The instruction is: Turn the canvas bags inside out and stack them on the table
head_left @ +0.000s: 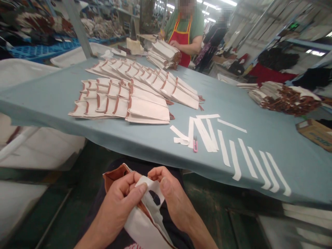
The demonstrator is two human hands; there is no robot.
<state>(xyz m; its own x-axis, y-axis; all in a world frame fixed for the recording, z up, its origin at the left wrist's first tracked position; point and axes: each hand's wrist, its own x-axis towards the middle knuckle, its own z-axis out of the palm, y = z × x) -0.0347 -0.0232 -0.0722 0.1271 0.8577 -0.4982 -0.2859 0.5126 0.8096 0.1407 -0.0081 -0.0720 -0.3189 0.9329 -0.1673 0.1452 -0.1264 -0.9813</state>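
Observation:
On my lap lies a cream fabric bag (141, 224) with brown trim and a brown lining showing at its upper end. My left hand (119, 199) is closed on the bag's edge, its thumb pressing a white strip (145, 180) there. The strip bends round in a loop towards my right hand (172, 199), whose thumb and fingers are closed on its other end. Part of the bag's opening is hidden behind my fingers. A pair of pink-handled thread snips (195, 144) rests on the table in front of me.
Loose white strips (247, 157) lie along the near edge of the blue-green table (52, 90). Overlapping cream bags (149, 107) cover its middle. More brown-trimmed pieces (287, 98) and a cardboard box (315, 133) are at right. Across the table, a person in a red apron (183, 45) handles stacked bags (164, 53).

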